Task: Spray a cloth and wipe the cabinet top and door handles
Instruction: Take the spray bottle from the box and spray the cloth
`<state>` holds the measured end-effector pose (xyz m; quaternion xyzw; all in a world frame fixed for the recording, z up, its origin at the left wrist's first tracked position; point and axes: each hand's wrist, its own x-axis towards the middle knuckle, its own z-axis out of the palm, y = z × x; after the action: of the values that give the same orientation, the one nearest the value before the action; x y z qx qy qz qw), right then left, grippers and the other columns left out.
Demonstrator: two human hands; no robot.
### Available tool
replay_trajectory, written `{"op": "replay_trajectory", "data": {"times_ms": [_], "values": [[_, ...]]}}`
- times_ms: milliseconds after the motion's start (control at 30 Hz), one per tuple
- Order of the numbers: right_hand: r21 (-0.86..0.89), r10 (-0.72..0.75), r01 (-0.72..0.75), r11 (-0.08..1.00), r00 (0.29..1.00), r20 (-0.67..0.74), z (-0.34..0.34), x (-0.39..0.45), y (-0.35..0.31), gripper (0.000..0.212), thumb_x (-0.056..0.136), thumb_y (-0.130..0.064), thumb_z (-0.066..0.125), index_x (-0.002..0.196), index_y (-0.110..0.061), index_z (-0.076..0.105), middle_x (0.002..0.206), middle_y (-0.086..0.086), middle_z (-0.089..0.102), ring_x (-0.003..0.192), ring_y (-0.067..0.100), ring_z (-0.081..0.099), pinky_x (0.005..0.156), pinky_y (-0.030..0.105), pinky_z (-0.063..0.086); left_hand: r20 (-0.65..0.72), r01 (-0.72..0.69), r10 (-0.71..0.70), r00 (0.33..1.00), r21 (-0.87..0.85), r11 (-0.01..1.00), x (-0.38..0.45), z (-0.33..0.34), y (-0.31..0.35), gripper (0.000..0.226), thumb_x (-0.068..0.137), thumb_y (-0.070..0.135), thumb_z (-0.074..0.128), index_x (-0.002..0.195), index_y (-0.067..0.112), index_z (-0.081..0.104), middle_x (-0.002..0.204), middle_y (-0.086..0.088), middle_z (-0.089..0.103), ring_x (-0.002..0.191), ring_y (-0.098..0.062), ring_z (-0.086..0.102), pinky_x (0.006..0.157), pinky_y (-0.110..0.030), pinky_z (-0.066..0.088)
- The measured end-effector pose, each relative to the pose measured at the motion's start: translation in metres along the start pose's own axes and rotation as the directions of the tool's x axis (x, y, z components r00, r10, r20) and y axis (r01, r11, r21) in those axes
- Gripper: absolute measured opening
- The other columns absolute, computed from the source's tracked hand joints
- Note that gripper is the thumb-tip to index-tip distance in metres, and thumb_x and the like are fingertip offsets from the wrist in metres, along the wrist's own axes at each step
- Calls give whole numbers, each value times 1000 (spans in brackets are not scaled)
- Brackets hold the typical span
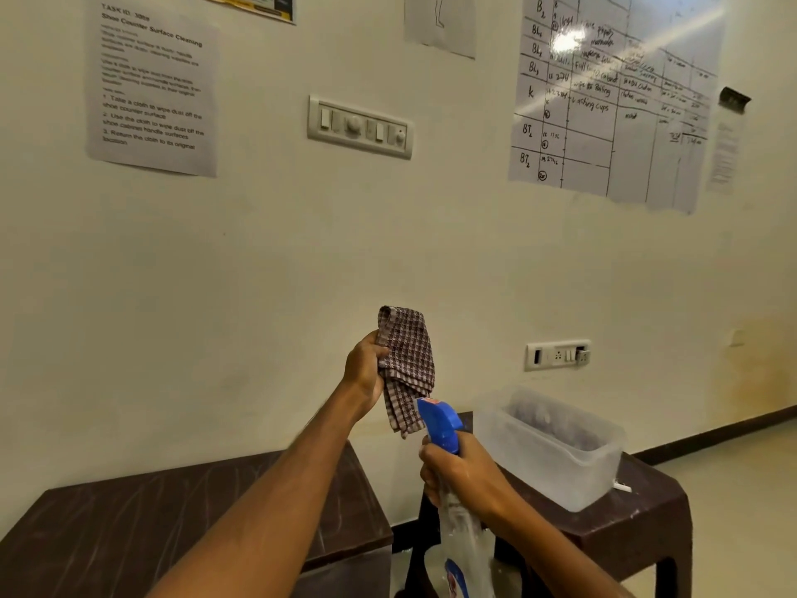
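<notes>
My left hand (364, 373) holds a folded brown-and-white checked cloth (407, 364) up in front of the wall, and the cloth hangs down from my fingers. My right hand (463, 472) grips the neck of a clear spray bottle (463, 541) with a blue trigger head (440, 422). The nozzle points up and left at the lower end of the cloth, almost touching it. The dark brown cabinet top (129, 524) lies below my left arm at the lower left. No door handles are in view.
A dark plastic stool (647, 511) at the right carries a translucent plastic tub (556, 451). A narrow gap separates the cabinet and the stool. On the wall are a switch panel (360, 127), a socket plate (556, 355), a paper notice (151, 88) and a whiteboard sheet (612, 97).
</notes>
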<state>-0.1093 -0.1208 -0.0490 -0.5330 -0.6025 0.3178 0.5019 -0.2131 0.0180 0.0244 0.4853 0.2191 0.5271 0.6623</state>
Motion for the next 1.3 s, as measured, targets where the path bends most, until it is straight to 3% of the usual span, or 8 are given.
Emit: {"op": "replay_trajectory", "data": {"times_ms": [200,300,467,633,833,1067,1300], "values": [[42,-31,31,999,999,-16,-8,3,-6,26,83,-24,56,98,-3,56,59,2,54,50,14,53,54,26,51,20,-3,2,1000,35,999,1,2,-8,46,88,-6,30,126,1,54,114,-19,63,96,-27,62,78,-36,52],[29,-29,30,999,1000,-10,-9,6,-9,36,79,-28,57,99,1,55,59,1,55,51,15,55,56,27,51,44,-5,2,999,55,998,-1,7,-12,44,88,-7,28,122,1,55,103,-14,65,92,-26,62,77,-36,52],[-26,-17,16,1000,998,-62,-14,6,-8,22,82,-30,56,86,-8,56,59,0,58,54,15,57,59,27,53,68,2,-7,998,66,998,-6,19,-18,42,90,-6,28,120,4,55,102,-12,65,92,-26,62,76,-35,52],[-3,-9,9,1000,987,-160,-31,2,-3,16,96,-21,53,89,-8,57,60,0,57,54,12,56,59,26,51,83,1,-4,997,39,999,-3,24,-19,45,89,-7,28,125,2,53,107,-14,64,95,-26,62,77,-35,52],[-77,17,-30,997,987,-160,-48,-4,-8,22,95,-20,51,76,-10,53,60,2,55,56,16,55,60,27,51,114,11,-15,993,28,1000,-5,37,-22,43,90,-8,27,122,3,53,107,-14,64,96,-26,61,79,-35,52],[-47,-44,34,998,971,-235,-87,5,-34,22,94,-21,54,113,-10,54,69,4,55,60,14,56,62,30,51,182,5,-16,983,60,998,-1,72,-27,42,91,-5,28,125,3,52,102,-12,64,92,-24,62,76,-33,53],[-113,-184,150,982,889,-419,-148,27,-97,28,94,-26,55,114,-8,52,81,8,56,72,19,57,70,36,53,256,-30,3,967,101,994,6,120,-24,40,93,-6,29,125,6,50,100,-7,63,91,-21,62,75,-31,53]]}}
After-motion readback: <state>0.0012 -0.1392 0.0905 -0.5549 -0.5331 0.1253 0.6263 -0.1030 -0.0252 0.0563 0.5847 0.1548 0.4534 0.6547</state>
